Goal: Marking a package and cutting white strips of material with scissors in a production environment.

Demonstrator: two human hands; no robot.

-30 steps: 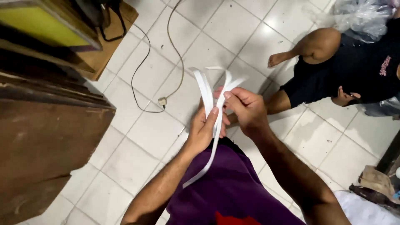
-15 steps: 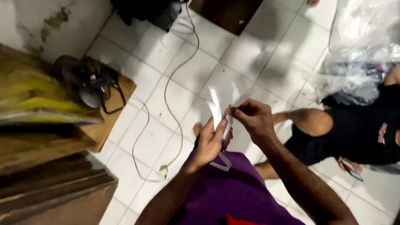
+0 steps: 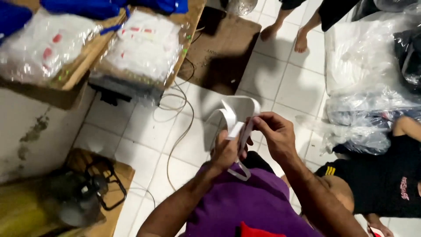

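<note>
White floor tiles (image 3: 144,136) spread out below me, with a thin grey cable (image 3: 177,131) snaking across them toward a flat sheet of brown cardboard (image 3: 223,48). Up to my left, clear plastic bags of white goods (image 3: 140,44) sit on a wooden shelf (image 3: 76,70), and a small dark fan (image 3: 72,197) rests on a board near my left elbow. Off to my right lie crumpled plastic bags (image 3: 368,87), and another person in black (image 3: 381,184) sits beside me. I hold a white strap (image 3: 239,114) above my purple-clad lap: my left hand (image 3: 228,151) is closed around its lower part, my right hand (image 3: 274,136) pinches the folded loop at the top, and a loose end hangs below my left hand.
</note>
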